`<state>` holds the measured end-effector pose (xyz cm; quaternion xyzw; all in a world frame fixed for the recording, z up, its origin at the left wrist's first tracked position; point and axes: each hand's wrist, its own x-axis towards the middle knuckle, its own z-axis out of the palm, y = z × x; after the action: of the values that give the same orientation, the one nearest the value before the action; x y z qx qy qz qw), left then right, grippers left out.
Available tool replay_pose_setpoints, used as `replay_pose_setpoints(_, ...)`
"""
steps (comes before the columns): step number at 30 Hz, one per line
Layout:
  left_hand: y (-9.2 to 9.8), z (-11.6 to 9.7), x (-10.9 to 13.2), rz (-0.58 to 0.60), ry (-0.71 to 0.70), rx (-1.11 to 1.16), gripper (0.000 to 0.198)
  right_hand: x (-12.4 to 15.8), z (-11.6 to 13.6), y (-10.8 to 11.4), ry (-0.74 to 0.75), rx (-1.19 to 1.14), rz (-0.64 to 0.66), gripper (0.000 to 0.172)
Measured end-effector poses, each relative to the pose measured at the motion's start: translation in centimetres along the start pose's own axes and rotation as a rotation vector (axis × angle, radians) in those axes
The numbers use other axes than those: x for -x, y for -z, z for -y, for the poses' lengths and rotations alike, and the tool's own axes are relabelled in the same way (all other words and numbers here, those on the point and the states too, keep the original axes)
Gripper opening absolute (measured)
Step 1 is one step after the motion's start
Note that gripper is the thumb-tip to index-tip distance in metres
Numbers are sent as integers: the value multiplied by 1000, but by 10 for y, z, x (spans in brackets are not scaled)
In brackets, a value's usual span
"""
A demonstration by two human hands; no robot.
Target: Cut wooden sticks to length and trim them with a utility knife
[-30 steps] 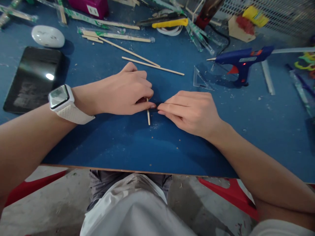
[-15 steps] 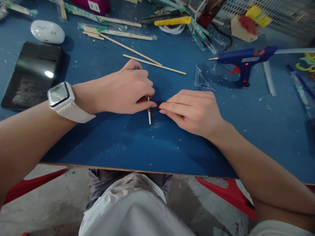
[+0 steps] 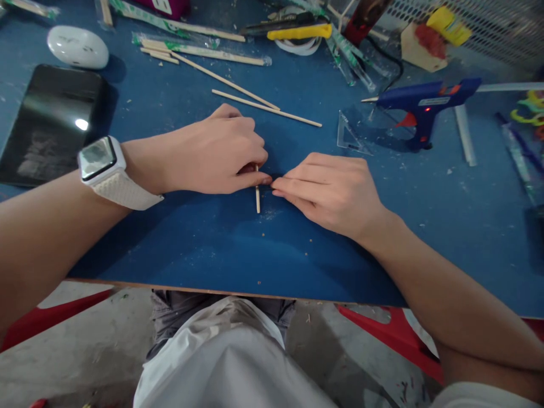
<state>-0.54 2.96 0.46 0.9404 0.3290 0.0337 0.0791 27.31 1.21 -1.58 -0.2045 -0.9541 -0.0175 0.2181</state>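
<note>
My left hand (image 3: 212,150), with a white watch on its wrist, pinches a short wooden stick (image 3: 258,201) between thumb and fingers; the stick's lower end points toward the table's front edge. Just right of it, my right hand (image 3: 331,190) has its fingertips pressed together, almost touching the left thumb. Whatever lies between the right fingertips is too small and dark to make out. Beyond the hands, two long thin sticks (image 3: 267,107) lie on the blue table (image 3: 212,243).
A blue glue gun (image 3: 429,102) and a clear set square (image 3: 351,136) lie to the right. At the back are a yellow cutter (image 3: 300,32) and wrapped chopsticks (image 3: 204,52). A black phone (image 3: 51,124) and white case (image 3: 77,47) sit at left.
The view has shifted slightly. My right fingertips are a little closer to my left thumb; the left hand keeps its hold on the short stick.
</note>
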Motion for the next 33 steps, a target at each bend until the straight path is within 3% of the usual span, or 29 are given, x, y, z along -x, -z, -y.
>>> replay_pose_setpoints(16,0,4,2,2,-5,61,48,-3,-5,10,8,-17,116,30)
replay_pose_setpoints(22,0,5,0,-5,-4,161,54,-5,-5,13,33,26,139,33)
replay_pose_setpoints(33,-6,11,1,-39,-37,141,60,-6,-6,17,89,69,168,38)
